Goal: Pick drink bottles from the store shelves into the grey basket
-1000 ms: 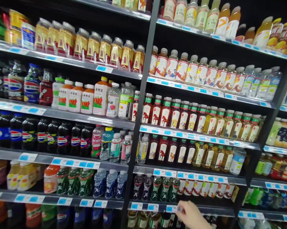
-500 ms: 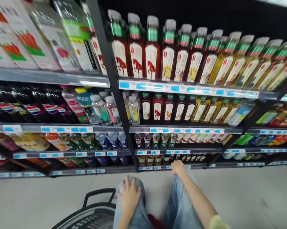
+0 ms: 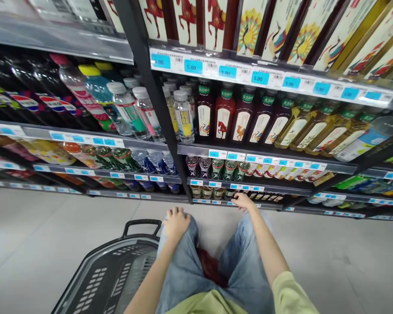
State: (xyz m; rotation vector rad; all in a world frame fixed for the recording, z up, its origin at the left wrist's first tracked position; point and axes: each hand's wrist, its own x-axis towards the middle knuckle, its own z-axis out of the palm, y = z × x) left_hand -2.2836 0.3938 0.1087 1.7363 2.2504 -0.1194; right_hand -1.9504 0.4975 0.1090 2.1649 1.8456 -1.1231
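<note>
Head view: left hand (image 3: pixel 176 223) rests on left knee (image 3: pixel 192 231), fingers slightly spread, grasping nothing. Right hand (image 3: pixel 242 202), loosely half-open, visibly empty, before bottles (image 3: pixel 218 193) on lowest shelf (image 3: pixel 206 201); contact unclear. 1 basket (image 3: pixel 118 242) beside left leg.

The left hand (image 3: pixel 177 223) lies palm down over the left knee (image 3: pixel 192 231), its fingers slightly parted. The right hand (image 3: pixel 242 201) extends just past the right knee (image 3: pixel 245 226), fingers loosely bent, the right forearm (image 3: pixel 269 244) slanting inward.
</note>
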